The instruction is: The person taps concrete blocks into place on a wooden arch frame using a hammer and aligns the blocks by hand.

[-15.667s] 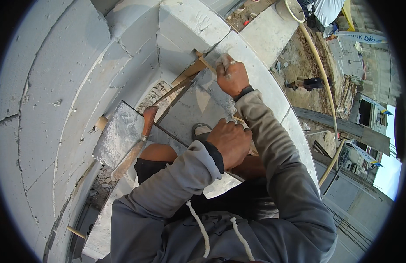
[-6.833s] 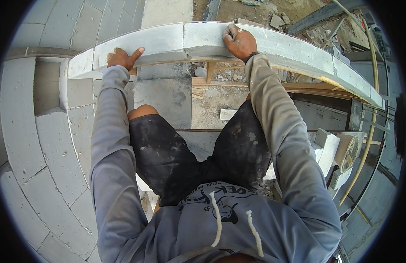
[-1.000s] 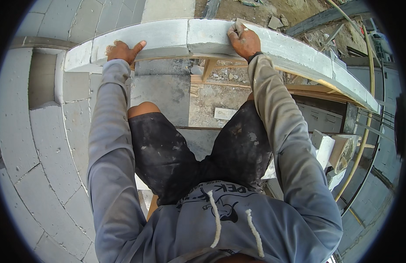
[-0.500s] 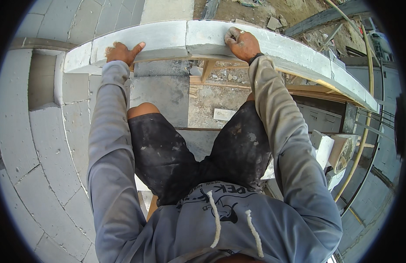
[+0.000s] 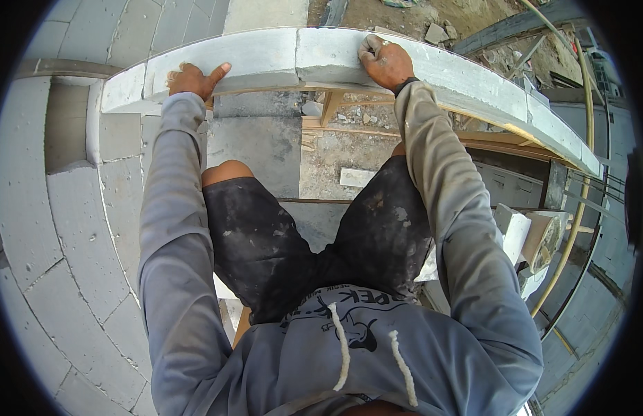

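Note:
A large pale grey concrete block (image 5: pixel 245 59) lies on top of the wall ahead of me, butted against the neighbouring block (image 5: pixel 467 76) in the same row. My left hand (image 5: pixel 194 80) grips the near edge of the block toward its left end, thumb spread out. My right hand (image 5: pixel 385 61) is closed over the near top edge just right of the joint between the two blocks. My knees in dark, dusty shorts are bent below the wall.
A block wall (image 5: pixel 65 229) curves round on my left. Wooden planks (image 5: pixel 349 118) and rubble lie below the top row. Loose block offcuts (image 5: pixel 519 232) sit at the right, beside a yellow hose (image 5: pixel 585 139). Bare ground with debris lies beyond the wall.
Over the last second both hands stay on the top blocks almost unmoved. Much earlier I was crouched over a block in a wall corner with a tool.

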A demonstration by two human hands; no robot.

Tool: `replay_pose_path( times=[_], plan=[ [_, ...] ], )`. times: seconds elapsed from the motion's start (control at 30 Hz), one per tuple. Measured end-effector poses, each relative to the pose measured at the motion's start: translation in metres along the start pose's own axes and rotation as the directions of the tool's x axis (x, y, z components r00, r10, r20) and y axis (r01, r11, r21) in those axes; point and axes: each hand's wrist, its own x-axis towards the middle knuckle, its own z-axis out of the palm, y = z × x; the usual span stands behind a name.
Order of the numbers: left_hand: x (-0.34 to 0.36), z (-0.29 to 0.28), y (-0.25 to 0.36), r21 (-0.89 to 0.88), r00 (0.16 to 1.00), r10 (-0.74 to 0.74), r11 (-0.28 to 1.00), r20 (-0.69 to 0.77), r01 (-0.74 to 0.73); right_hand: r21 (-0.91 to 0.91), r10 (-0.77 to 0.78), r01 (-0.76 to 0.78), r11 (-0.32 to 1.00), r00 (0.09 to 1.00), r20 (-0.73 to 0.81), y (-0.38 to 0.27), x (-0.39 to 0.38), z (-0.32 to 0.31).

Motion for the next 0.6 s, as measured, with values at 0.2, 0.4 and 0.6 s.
replay_pose_path(
  times=[0.2,0.4,0.6],
  plan=[
    [-0.0019,-0.0023,0.0014,0.03,1.0,-0.022,0.999,-0.021,0.022,0.035,-0.084,0.082,0.996,0.993,0.086,0.0016,-0.0039,-0.006],
    [-0.0031,-0.0009,0.0011,-0.009,1.0,0.0,1.0,0.018,0.0,0.223,0.031,-0.053,0.973,0.994,0.1,0.0,-0.0047,-0.0061],
    [-0.0042,-0.0003,0.0018,0.051,0.998,-0.026,0.998,-0.063,0.029,0.059,0.061,-0.06,0.996,0.998,-0.024,-0.0036,-0.0007,0.0013]
  ],
)
